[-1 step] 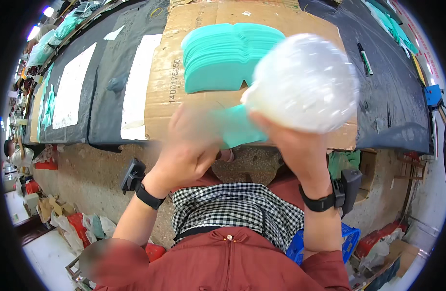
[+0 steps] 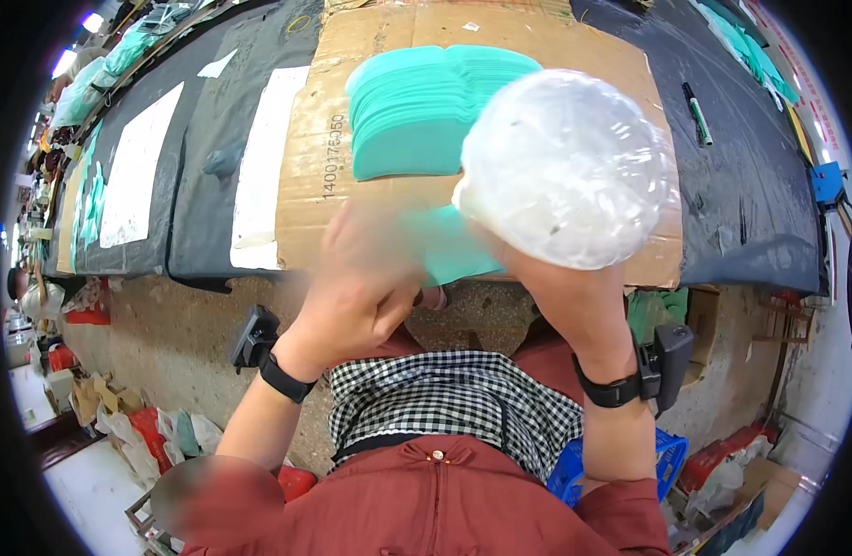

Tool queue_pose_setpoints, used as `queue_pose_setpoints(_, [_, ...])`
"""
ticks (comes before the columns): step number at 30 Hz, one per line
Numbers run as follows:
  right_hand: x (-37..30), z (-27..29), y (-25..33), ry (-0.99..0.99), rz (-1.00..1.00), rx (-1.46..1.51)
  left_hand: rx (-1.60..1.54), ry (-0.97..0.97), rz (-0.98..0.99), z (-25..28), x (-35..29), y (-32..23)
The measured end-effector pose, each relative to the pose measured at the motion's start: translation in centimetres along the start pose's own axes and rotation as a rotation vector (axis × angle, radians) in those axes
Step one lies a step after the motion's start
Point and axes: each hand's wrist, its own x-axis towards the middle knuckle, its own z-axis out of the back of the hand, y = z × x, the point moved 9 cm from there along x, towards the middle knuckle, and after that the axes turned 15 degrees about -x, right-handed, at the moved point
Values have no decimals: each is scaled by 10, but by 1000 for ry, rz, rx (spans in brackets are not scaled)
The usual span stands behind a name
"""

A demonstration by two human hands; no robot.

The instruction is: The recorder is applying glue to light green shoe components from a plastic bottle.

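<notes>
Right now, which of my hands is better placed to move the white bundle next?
Right, I'd say: your right hand seems to hold the white bundle, while your left hand is apart from it, by the green piece.

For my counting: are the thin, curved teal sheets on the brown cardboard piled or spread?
Piled: the teal sheets show many layered edges.

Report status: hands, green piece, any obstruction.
Left hand at green piece, grip blurred. Right hand holding white bundle. Bundle blocks view of green stack's near right corner.
</notes>
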Motion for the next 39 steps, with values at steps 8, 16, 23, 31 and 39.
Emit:
queue_pose_setpoints(8, [30,-11,-86,85,-388,273,25,-82,29,-1,9,-2])
queue_pose_setpoints(16, [21,-3,-82,157,-341,277,-16,-80,-11,7,17,14])
queue_pose_setpoints(23, [-3,20,-79,141,-416,160,-23,-117,-19,3,13,16])
queue_pose_setpoints(31, [-14,-45,17,139,-164,226,-24,-422,26,27,-40,20])
queue_pose_setpoints(39, [1,-88,58,334,-162,354,-15,-419,-92,12,-53,-8])
